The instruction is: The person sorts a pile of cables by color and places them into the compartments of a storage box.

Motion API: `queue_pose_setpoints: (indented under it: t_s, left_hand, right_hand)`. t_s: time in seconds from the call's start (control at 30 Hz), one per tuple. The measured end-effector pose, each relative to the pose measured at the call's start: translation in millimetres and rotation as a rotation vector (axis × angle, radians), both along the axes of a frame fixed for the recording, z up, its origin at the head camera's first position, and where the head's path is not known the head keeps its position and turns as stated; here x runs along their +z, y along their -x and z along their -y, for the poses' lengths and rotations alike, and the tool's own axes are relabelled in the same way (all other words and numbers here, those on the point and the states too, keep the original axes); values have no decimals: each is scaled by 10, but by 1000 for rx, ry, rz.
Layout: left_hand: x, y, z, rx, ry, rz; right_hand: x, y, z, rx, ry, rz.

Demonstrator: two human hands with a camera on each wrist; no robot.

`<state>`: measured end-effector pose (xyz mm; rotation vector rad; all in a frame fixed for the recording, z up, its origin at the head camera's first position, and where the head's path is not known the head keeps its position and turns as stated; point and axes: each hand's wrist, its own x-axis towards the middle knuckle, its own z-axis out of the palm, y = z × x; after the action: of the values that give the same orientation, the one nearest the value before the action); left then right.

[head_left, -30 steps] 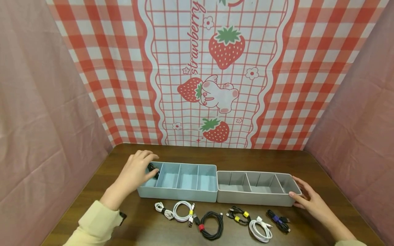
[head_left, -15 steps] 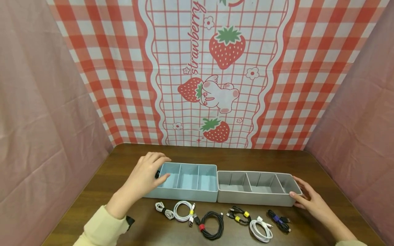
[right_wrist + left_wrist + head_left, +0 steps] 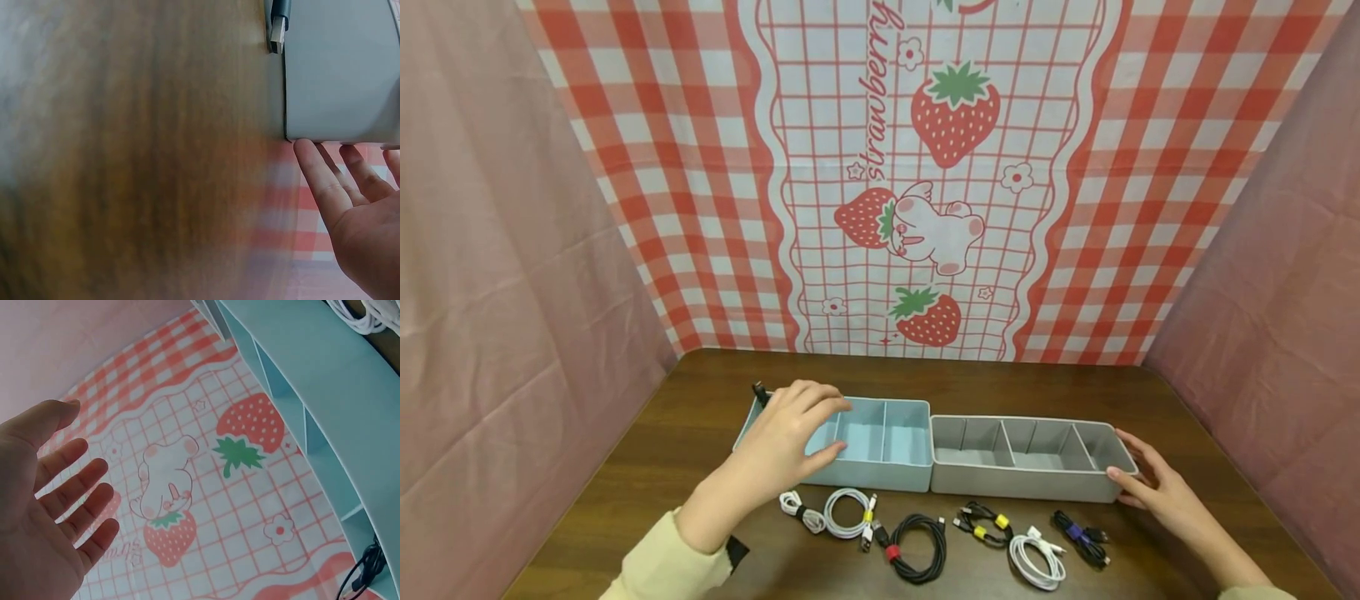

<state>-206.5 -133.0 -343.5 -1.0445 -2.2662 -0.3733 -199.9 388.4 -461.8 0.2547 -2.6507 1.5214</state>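
My left hand (image 3: pixel 786 437) hovers over the left part of a light-blue divided box (image 3: pixel 880 477), fingers spread and thumb apart, holding nothing. In its wrist view the palm and loosely extended fingers show beside the box. A black cable (image 3: pixel 373 562) lies in the box's end compartment; in the head view its plug (image 3: pixel 761 393) pokes above the rim, the rest hidden behind my hand. My right hand (image 3: pixel 1157 483) touches the right end of a grey divided box (image 3: pixel 1022 484), thumb at the front corner and fingers extended along the end wall.
Several bundled cables lie before the boxes: a white one with a black strap (image 3: pixel 802 512), a black coil with a red tie (image 3: pixel 892 552), a black one with yellow ties (image 3: pixel 981 532) and a black one with a purple tie (image 3: pixel 1078 536). A checked cloth (image 3: pixel 700 208) hangs behind.
My left hand has moved right from the leftmost compartment across the blue box. The black cable's plug now shows above the rim behind it. My right hand stays at the grey box.
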Motion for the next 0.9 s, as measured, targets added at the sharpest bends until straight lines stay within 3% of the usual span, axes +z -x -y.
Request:
queue_pose_setpoints:
  t_s: [0.57, 0.9]
  left_hand:
    - [-135, -109, -204, -200, 11, -59]
    - [-340, -132, -324, -243, -3, -66]
  right_hand:
    - [38, 17, 10, 3, -3, 51]
    - [61, 20, 11, 16, 11, 75]
